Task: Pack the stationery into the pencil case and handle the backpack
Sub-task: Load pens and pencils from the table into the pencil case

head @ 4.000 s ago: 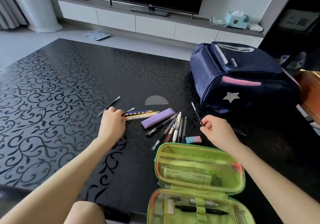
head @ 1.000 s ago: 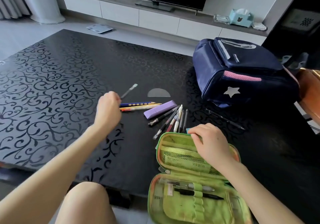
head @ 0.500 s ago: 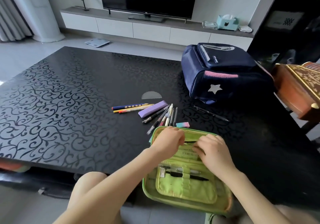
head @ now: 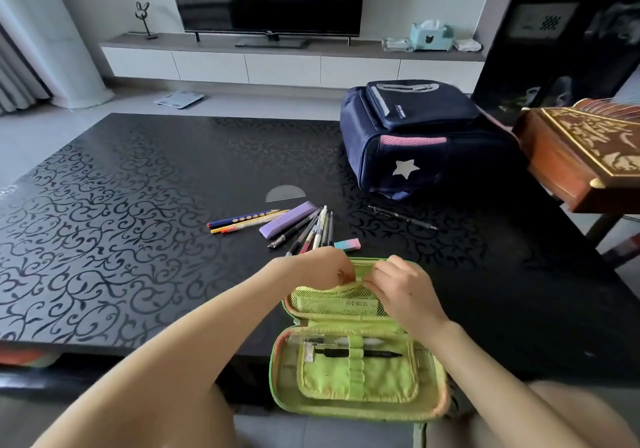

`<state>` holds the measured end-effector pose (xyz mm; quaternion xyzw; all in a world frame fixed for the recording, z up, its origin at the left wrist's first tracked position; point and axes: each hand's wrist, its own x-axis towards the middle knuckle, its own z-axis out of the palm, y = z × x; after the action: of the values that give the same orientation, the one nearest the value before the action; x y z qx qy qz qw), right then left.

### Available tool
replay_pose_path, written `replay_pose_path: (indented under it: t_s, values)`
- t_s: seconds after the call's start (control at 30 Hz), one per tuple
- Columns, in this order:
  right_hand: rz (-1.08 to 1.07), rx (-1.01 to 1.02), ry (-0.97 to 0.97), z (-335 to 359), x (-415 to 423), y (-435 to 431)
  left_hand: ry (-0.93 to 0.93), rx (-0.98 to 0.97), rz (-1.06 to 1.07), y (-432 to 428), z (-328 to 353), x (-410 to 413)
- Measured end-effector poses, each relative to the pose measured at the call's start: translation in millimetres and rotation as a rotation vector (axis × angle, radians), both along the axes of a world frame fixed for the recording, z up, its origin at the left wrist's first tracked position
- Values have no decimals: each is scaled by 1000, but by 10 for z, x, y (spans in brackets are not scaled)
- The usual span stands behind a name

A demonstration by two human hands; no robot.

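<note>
A green pencil case [head: 360,378] lies open over the near edge of the black table [head: 121,222], two pens strapped in its lower half. My left hand [head: 320,271] and my right hand [head: 401,288] pinch the top edge of its mesh pocket. Beyond them lie a fan of pens [head: 311,229], a purple case [head: 289,219], two pencils [head: 246,221], a pink-teal eraser [head: 347,244] and a clear protractor [head: 284,193]. A single black pen [head: 401,217] lies to the right. The navy backpack [head: 415,139] stands at the back right.
A carved wooden box [head: 585,157] juts in at the right, close to the backpack. A TV cabinet [head: 291,63] with a tissue box runs along the far wall. A scale [head: 178,98] lies on the floor.
My left hand left the pencils and came to the case; my right hand stayed there. Both now grip the mesh pocket's edge. The thin tool my left hand held is out of sight.
</note>
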<state>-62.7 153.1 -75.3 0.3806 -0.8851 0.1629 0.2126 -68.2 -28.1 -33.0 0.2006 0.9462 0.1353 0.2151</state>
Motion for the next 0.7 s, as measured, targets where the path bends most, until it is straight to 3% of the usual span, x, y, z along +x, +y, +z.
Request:
replay_pose_path:
  t_s: [0.17, 0.23, 0.33, 0.47, 0.7]
  values:
    - [6, -46, -53, -58, -11, 5, 54, 258, 273, -270, -9, 29]
    - [9, -38, -56, -71, -62, 25, 280, 240, 452, -494, -50, -3]
    - [24, -29, -25, -43, -209, -21, 563, 58, 769, -858, -154, -161]
    - [58, -26, -52, 11, -361, -92, 360, -205, 906, -1069, -319, -421]
    - [74, 6, -84, -7, -351, -52, 259, -144, 704, -1083, -358, -650]
